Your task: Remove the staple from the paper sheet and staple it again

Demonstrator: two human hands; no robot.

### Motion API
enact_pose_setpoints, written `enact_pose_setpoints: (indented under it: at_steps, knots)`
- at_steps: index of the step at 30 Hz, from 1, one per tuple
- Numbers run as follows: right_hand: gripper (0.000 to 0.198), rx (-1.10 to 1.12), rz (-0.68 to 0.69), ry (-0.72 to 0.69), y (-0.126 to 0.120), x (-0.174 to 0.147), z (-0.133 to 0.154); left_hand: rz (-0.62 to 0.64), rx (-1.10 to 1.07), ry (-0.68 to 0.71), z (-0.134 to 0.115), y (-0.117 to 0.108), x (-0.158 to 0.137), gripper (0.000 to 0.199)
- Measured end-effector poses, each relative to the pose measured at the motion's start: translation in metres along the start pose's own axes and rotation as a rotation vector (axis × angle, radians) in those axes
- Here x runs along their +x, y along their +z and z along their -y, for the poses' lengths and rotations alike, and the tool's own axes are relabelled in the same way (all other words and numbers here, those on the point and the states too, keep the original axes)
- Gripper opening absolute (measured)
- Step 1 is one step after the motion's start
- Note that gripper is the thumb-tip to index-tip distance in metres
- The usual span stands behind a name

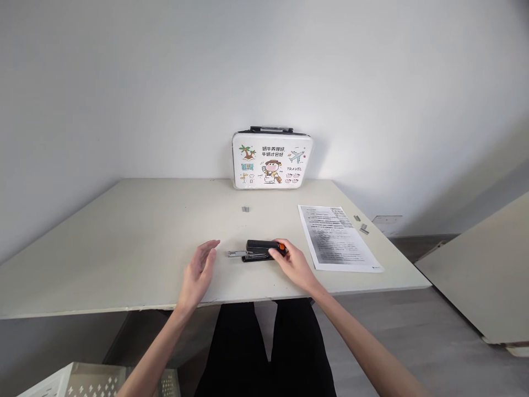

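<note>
A black stapler with an orange patch at its right end lies on the table near the front edge. Its metal staple tray sticks out to the left beyond the black top. My right hand grips the stapler's right end, thumb in front and fingers behind. To the left of the stapler, apart from it, my left hand rests at the table with fingers stretched out and nothing in it. A small group of grey staple strips lies behind the stapler.
Printed paper lies right of my right hand. More staple strips sit near the right edge of the table. Against the wall stands a white cartoon case with a black handle. A perforated white basket is on the floor, lower left.
</note>
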State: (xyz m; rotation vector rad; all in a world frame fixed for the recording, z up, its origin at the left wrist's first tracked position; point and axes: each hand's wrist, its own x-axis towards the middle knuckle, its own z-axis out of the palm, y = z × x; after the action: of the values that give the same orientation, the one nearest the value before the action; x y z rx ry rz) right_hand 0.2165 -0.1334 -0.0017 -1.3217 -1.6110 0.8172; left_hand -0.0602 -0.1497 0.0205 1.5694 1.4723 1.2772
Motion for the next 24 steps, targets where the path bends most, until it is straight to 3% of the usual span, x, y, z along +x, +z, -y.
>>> enact_pose_setpoints:
  at_steps: [14, 17, 21, 24]
  knots:
    - [0.032, 0.096, -0.009, -0.017, -0.004, -0.006, 0.001, 0.063, -0.026, -0.046, 0.002, 0.002, 0.003, 0.041]
    - [0.026, 0.097, -0.038, -0.065, -0.005, -0.013, 0.005, 0.108, -0.18, -0.099, -0.007, 0.012, 0.0, 0.042]
    - [0.015, 0.015, -0.125, -0.307, -0.009, -0.026, 0.011, 0.163, -0.708, -0.37, -0.021, 0.036, 0.002, 0.04]
    - [0.033, -0.118, -0.2, -0.56, -0.017, -0.032, 0.018, 0.169, -0.902, -0.621, -0.029, 0.052, 0.007, 0.032]
